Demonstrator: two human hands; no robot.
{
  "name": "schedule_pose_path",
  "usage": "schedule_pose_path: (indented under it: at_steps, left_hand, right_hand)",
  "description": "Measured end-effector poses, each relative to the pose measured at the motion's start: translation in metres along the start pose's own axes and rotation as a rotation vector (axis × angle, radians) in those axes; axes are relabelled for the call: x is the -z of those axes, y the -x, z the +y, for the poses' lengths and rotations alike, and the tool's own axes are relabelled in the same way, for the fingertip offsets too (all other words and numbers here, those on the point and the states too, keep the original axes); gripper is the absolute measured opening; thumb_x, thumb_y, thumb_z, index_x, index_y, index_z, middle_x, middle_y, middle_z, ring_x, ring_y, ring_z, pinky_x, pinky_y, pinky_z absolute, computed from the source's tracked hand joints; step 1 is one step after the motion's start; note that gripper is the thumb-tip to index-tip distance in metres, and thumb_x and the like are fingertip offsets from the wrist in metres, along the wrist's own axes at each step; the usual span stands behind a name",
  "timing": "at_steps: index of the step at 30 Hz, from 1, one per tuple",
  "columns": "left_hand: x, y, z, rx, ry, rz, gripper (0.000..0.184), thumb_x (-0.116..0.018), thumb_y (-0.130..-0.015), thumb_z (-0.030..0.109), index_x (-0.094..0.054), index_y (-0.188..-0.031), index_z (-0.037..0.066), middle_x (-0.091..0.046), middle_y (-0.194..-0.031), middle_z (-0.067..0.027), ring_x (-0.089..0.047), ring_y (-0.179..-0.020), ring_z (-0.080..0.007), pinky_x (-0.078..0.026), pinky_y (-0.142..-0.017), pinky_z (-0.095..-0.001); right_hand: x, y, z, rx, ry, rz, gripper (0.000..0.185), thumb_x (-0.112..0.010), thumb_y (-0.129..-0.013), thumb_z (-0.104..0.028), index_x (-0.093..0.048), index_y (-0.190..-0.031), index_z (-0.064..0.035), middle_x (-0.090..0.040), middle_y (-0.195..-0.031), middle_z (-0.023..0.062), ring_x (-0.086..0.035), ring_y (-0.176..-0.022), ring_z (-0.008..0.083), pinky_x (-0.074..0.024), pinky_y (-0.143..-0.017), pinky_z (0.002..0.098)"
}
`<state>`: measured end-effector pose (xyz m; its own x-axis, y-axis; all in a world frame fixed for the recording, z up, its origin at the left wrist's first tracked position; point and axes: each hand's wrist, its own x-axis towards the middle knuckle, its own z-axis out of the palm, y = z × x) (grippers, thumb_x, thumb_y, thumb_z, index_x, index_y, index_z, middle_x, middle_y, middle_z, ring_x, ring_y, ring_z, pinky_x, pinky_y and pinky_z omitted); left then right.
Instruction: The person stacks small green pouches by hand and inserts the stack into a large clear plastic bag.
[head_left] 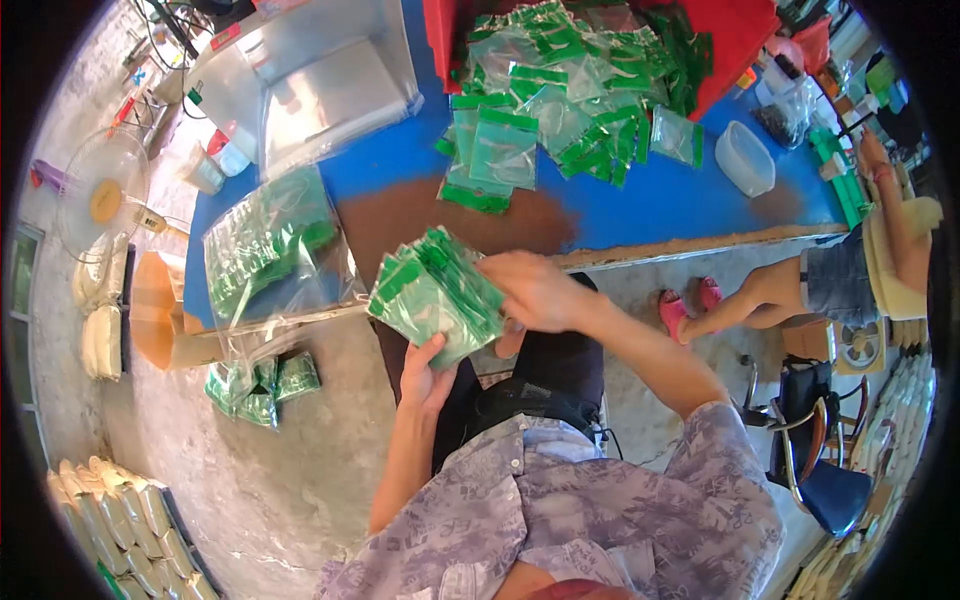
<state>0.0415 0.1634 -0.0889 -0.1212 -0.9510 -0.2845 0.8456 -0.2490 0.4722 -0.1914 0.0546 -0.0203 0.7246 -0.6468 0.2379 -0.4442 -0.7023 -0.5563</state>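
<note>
My left hand (426, 375) grips the lower side of a thick stack of clear packets with green bands (435, 300), thumb on top, over my lap in front of the table edge. My right hand (530, 290) is at the right side of the stack, its fingers bent against the packet edges; the fingertips are partly hidden. Beyond the stack, a few loose packets (503, 150) lie on the blue table (660, 215), beside a large heap of similar packets (590, 70) by a red container.
A clear bag of packets (270, 240) lies at the table's left edge, near clear plastic sheets (330, 100). An empty clear tub (745, 160) sits right. Several packets (262, 388) are on the floor. Another person (840, 275) is at the right, near a chair (825, 470).
</note>
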Motion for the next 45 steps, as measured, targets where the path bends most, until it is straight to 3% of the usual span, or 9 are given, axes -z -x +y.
schedule_pose_path:
  at_steps: [4, 10, 12, 15, 20, 27, 30, 33, 45]
  left_hand:
    - [0.000, 0.004, 0.009, 0.037, -0.005, 0.019, 0.067, -0.077, -0.084, 0.009, -0.045, -0.142, 0.002, -0.060, -0.133, -0.0110, -0.059, -0.124, -0.0282, -0.048, -0.106, -0.0435]
    - [0.015, 0.010, 0.014, -0.031, 0.087, 0.046, 0.069, -0.077, -0.083, 0.008, -0.044, -0.144, 0.001, -0.058, -0.135, -0.0124, -0.059, -0.123, -0.0300, -0.050, -0.104, -0.0442]
    - [0.011, 0.003, 0.015, -0.033, 0.045, 0.092, 0.068, -0.076, -0.084, 0.006, -0.044, -0.144, 0.001, -0.058, -0.135, -0.0123, -0.059, -0.123, -0.0298, -0.050, -0.104, -0.0444]
    - [0.009, 0.000, 0.016, -0.028, -0.008, 0.078, 0.064, -0.075, -0.085, 0.003, -0.046, -0.142, 0.002, -0.059, -0.134, -0.0111, -0.059, -0.124, -0.0263, -0.049, -0.105, -0.0414]
    - [0.023, 0.000, 0.010, -0.115, -0.060, 0.014, 0.073, -0.080, -0.081, 0.012, -0.044, -0.145, 0.004, -0.057, -0.138, -0.0113, -0.057, -0.127, -0.0294, -0.045, -0.110, -0.0444]
    - [0.029, 0.001, 0.012, -0.055, 0.020, 0.032, 0.077, -0.081, -0.080, 0.014, -0.042, -0.146, 0.003, -0.056, -0.140, -0.0129, -0.055, -0.129, -0.0313, -0.043, -0.112, -0.0484]
    - [0.032, 0.000, 0.011, -0.046, -0.007, 0.027, 0.078, -0.081, -0.079, 0.015, -0.042, -0.146, 0.003, -0.056, -0.140, -0.0134, -0.054, -0.130, -0.0318, -0.043, -0.111, -0.0493]
    - [0.032, 0.009, 0.011, -0.051, 0.003, -0.036, 0.080, -0.081, -0.078, 0.015, -0.042, -0.146, 0.003, -0.056, -0.140, -0.0129, -0.054, -0.130, -0.0318, -0.043, -0.112, -0.0498]
    - [0.001, 0.001, -0.008, -0.030, 0.117, 0.034, 0.073, -0.081, -0.080, 0.011, -0.045, -0.143, 0.004, -0.059, -0.135, -0.0090, -0.056, -0.127, -0.0281, -0.043, -0.111, -0.0444]
  right_hand:
    - [0.027, -0.050, 0.055, -0.226, 0.440, 0.456, 0.048, -0.059, -0.099, -0.031, -0.054, -0.139, -0.0028, -0.049, -0.148, 0.0213, -0.043, -0.138, 0.0407, -0.0296, -0.116, 0.0563]
    - [0.002, -0.033, 0.019, 0.254, 0.071, -0.018, 0.036, -0.057, -0.098, -0.023, -0.062, -0.128, -0.0050, -0.059, -0.135, 0.0191, -0.052, -0.131, 0.0355, -0.0359, -0.113, 0.0498]
    - [0.011, -0.048, 0.012, -0.113, -0.201, -0.254, 0.036, -0.055, -0.098, -0.020, -0.062, -0.130, -0.0041, -0.061, -0.132, 0.0206, -0.054, -0.127, 0.0392, -0.0394, -0.110, 0.0491]
    - [0.033, -0.089, 0.058, -0.036, 0.232, 0.395, 0.045, -0.053, -0.102, -0.034, -0.058, -0.134, -0.0033, -0.058, -0.137, 0.0224, -0.052, -0.128, 0.0428, -0.0394, -0.109, 0.0510]
    - [0.026, -0.062, 0.074, -0.122, 0.546, 0.011, 0.064, -0.054, -0.099, -0.049, -0.047, -0.148, -0.0065, -0.034, -0.161, 0.0172, -0.023, -0.151, 0.0415, -0.0171, -0.119, 0.0651]
    - [0.008, -0.048, 0.032, 0.002, -0.168, -0.141, 0.045, -0.050, -0.102, -0.023, -0.052, -0.143, -0.0032, -0.045, -0.153, 0.0195, -0.037, -0.146, 0.0352, -0.0277, -0.120, 0.0491]
    - [0.038, -0.086, 0.081, -0.020, 0.336, 0.260, 0.046, -0.053, -0.102, -0.030, -0.055, -0.138, -0.0004, -0.050, -0.146, 0.0225, -0.046, -0.137, 0.0383, -0.0374, -0.113, 0.0499]
    - [0.030, -0.074, 0.072, -0.114, 0.554, 0.043, 0.048, -0.057, -0.100, -0.036, -0.058, -0.136, -0.0040, -0.049, -0.146, 0.0235, -0.052, -0.123, 0.0409, -0.0412, -0.105, 0.0490]
    - [0.010, -0.039, 0.004, -0.008, 0.070, -0.089, 0.052, -0.065, -0.083, -0.004, -0.054, -0.134, 0.0006, -0.052, -0.135, 0.0196, -0.047, -0.129, 0.0422, -0.0403, -0.109, 0.0486]
